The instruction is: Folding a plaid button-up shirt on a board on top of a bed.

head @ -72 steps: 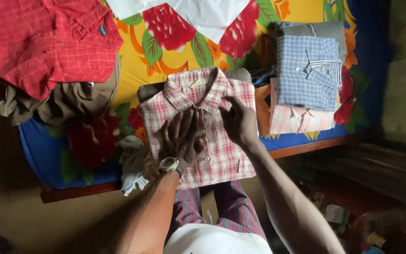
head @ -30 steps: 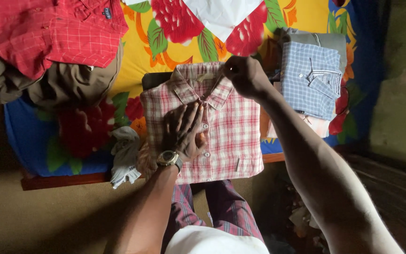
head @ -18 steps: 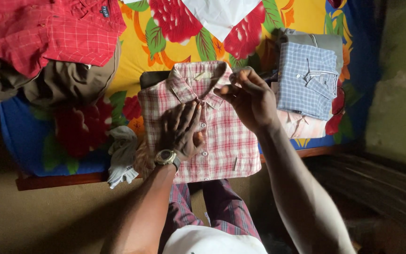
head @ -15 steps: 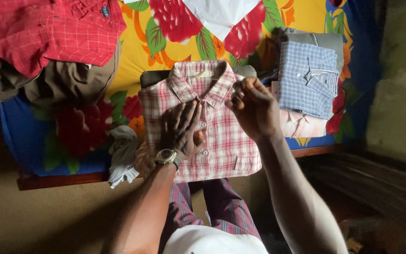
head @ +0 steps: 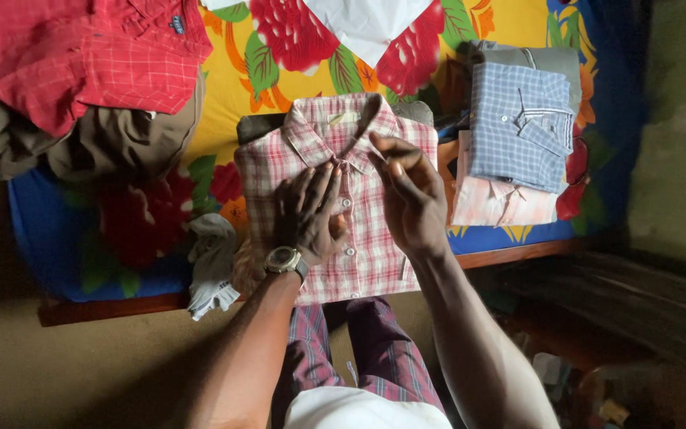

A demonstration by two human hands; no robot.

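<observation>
A folded pink-and-white plaid shirt (head: 271, 163) lies collar-up on the flowered bedsheet (head: 224, 103), at the bed's near edge. My left hand (head: 309, 213), a watch on its wrist, presses flat on the shirt's button placket with fingers spread. My right hand (head: 408, 195) rests on the shirt's right half just below the collar, fingers loosely curled, thumb and forefinger close together at the fabric. Whether it pinches the cloth I cannot tell.
A stack of folded shirts, blue check (head: 522, 119) on top and peach (head: 502, 202) beneath, sits to the right. A red plaid shirt (head: 81, 56) and brown garments (head: 121, 143) lie unfolded at left. White cloth (head: 367, 24) lies at the back, a white rag (head: 212, 262) near the bed edge.
My right hand came back from the shirt's collar corner down onto its right front. The left hand stayed pressed on the placket. The collar now lies flatter.
</observation>
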